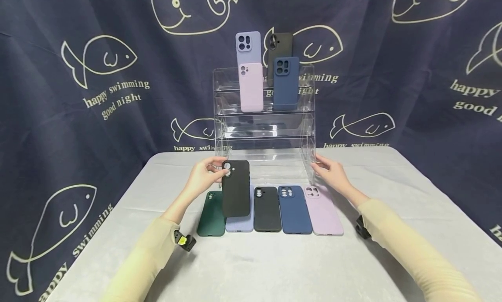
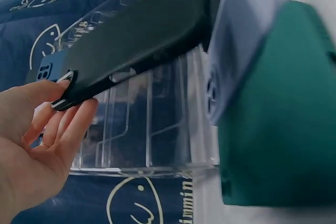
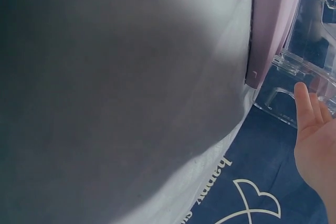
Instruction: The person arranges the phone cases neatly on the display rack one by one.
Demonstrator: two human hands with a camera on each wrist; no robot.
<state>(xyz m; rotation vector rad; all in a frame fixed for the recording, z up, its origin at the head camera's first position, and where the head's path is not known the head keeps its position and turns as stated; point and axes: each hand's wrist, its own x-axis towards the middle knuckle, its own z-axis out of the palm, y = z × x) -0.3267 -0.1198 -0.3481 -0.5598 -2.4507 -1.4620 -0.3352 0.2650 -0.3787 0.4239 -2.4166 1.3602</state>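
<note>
My left hand [image 1: 204,176] pinches a black phone case [image 1: 236,193] by its upper corner, thumb at the camera hole. The case is raised above the table and partly hides a light blue phone case [image 1: 240,224]. In the left wrist view, thumb and fingers grip the black case [image 2: 136,35] from both faces. My right hand [image 1: 333,173], fingers extended, is at the right side of a clear tiered display stand [image 1: 263,157]; the right wrist view shows its fingers [image 3: 302,98] straight beside the clear plastic. Whether they touch it, I cannot tell.
Beside the light blue case lie a green case [image 1: 211,215], another black case [image 1: 268,210], a dark blue case [image 1: 295,210] and a lilac case [image 1: 323,212]. On the stand's upper tiers lean light blue [image 1: 249,53], black [image 1: 282,45], pink [image 1: 251,88] and dark blue [image 1: 286,86] cases.
</note>
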